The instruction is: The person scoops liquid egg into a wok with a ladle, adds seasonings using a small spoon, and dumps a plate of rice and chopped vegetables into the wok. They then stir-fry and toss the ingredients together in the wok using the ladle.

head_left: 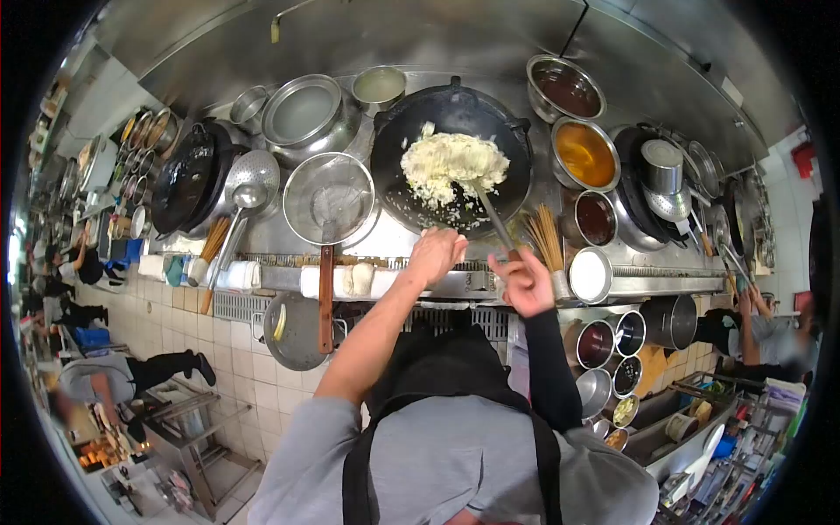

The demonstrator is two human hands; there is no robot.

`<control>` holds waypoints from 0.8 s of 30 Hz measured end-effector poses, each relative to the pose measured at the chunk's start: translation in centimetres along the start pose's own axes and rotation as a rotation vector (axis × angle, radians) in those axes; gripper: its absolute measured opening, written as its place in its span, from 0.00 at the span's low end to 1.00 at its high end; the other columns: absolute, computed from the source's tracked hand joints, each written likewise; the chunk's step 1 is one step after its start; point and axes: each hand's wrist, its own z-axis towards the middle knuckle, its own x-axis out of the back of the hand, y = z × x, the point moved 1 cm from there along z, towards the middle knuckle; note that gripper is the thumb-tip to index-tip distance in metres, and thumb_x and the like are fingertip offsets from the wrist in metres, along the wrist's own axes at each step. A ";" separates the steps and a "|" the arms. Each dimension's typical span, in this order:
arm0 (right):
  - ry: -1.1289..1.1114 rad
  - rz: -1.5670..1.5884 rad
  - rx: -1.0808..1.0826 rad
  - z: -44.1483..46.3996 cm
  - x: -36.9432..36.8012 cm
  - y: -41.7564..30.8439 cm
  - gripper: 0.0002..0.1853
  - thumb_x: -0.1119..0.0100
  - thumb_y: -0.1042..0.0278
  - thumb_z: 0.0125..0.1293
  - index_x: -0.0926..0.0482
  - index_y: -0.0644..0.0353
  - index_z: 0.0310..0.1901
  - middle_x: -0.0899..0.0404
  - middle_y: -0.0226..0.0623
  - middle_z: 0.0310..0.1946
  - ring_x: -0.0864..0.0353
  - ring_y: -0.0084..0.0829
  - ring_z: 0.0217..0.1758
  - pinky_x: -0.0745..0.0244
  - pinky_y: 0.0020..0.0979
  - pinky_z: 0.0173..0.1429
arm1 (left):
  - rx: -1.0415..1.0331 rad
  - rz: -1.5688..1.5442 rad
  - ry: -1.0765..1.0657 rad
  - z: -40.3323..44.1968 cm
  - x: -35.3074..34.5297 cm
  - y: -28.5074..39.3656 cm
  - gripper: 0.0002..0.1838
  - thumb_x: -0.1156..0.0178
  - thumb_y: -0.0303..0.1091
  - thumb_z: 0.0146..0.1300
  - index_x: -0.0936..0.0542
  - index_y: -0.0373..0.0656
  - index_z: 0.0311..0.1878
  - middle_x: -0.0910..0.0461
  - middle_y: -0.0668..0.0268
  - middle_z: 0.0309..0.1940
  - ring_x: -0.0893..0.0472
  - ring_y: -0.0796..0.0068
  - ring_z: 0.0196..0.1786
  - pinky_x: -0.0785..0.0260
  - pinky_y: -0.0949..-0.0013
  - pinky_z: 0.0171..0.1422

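A black wok (396,179) sits on the range in front of me, holding a heap of pale fried rice (451,162) with loose grains toward the near side. My left hand (439,255) is closed at the wok's near rim; its fingertips are partly hidden. My right hand (526,282) grips the handle of a long metal wok spatula (497,219), whose head is down in the rice. That forearm wears a black sleeve. Just beside the right hand stands a bamboo brush (546,238).
Left of the wok are a mesh strainer (329,199) with a wooden handle, a perforated skimmer (252,175) and a lidded pot (303,112). To the right stand bowls of orange liquid (584,153) and dark sauce (567,90), plus a white container (591,276). Other people work at both sides.
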 end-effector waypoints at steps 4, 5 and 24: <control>0.332 -0.615 -0.005 5.6 -1.7 -1.7 0.12 0.47 0.63 0.82 0.27 0.62 0.57 0.27 0.30 0.28 0.31 0.18 0.20 0.36 0.26 0.18 | -0.011 0.061 -0.001 1.6 -3.9 -1.9 0.20 0.46 0.47 0.80 0.19 0.39 0.41 0.14 0.50 0.43 0.19 0.43 0.52 0.27 0.47 0.60; 0.446 -1.001 0.075 5.7 -1.4 -0.7 0.14 0.45 0.63 0.80 0.28 0.63 0.57 0.25 0.33 0.26 0.25 0.23 0.20 0.31 0.30 0.19 | -0.006 0.051 -0.029 1.7 -3.6 -1.6 0.20 0.46 0.47 0.81 0.18 0.39 0.42 0.14 0.50 0.43 0.19 0.43 0.53 0.27 0.47 0.61; 0.620 -3.043 0.294 -7.2 -14.6 -6.0 0.33 0.39 0.71 0.69 0.33 0.61 0.76 0.18 0.51 0.40 0.13 0.54 0.40 0.16 0.46 0.44 | 0.432 -0.375 0.034 -17.5 -1.0 -2.5 0.21 0.35 0.33 0.70 0.22 0.29 0.60 0.18 0.44 0.55 0.17 0.44 0.52 0.23 0.52 0.58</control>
